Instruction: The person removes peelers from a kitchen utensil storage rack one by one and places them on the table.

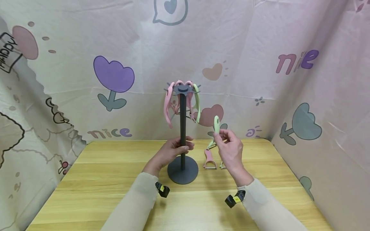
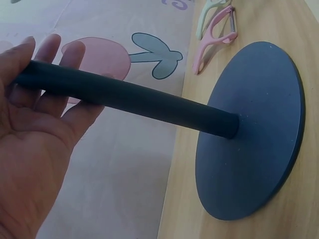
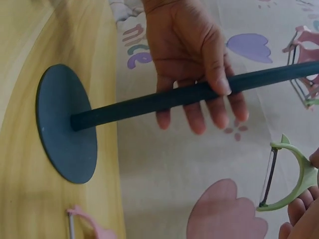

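Observation:
A dark grey stand [image 1: 183,128] rises from a round base on the table. My left hand [image 1: 170,151] holds its pole at about mid-height, thumb in front and fingers behind. Around the top hook ring hang pink peelers [image 1: 167,106] and a light green peeler [image 1: 197,104]. Right of the pole, my right hand [image 1: 232,149] pinches another green peeler [image 3: 302,174], raised above the table. Its handle with a hole points up in the head view, and its blade end hangs below the fingers.
On the wooden table [image 1: 115,179], a pink peeler [image 1: 208,156] lies right of the base. Beside it is a green peeler [image 1: 222,166], partly hidden by my right hand. A printed cloth [image 1: 153,64] hangs behind the table and along its sides.

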The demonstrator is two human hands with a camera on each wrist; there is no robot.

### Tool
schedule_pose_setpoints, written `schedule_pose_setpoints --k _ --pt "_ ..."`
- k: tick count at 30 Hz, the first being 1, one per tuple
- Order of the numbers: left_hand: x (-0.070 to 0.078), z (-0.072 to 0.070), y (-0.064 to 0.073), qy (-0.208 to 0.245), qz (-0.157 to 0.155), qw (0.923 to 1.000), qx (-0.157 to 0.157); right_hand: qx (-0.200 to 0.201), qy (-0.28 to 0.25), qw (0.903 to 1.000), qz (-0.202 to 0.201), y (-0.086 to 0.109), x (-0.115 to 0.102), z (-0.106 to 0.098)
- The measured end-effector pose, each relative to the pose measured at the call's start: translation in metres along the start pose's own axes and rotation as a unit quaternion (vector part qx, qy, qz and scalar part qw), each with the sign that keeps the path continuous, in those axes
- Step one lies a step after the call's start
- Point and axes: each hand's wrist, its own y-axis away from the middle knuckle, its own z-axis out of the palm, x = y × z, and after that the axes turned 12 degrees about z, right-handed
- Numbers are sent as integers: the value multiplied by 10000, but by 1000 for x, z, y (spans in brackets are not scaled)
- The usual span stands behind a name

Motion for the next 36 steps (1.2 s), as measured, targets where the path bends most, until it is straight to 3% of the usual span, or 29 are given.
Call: schedule_pose_setpoints --k 23,36 --pt "0 2 1 5 -20 10000 60 179 887 9938 644 -17 57 -12" --pt "-1 1 1 28 37 10000 45 -40 1656 9805 1054 -29 96 -22"
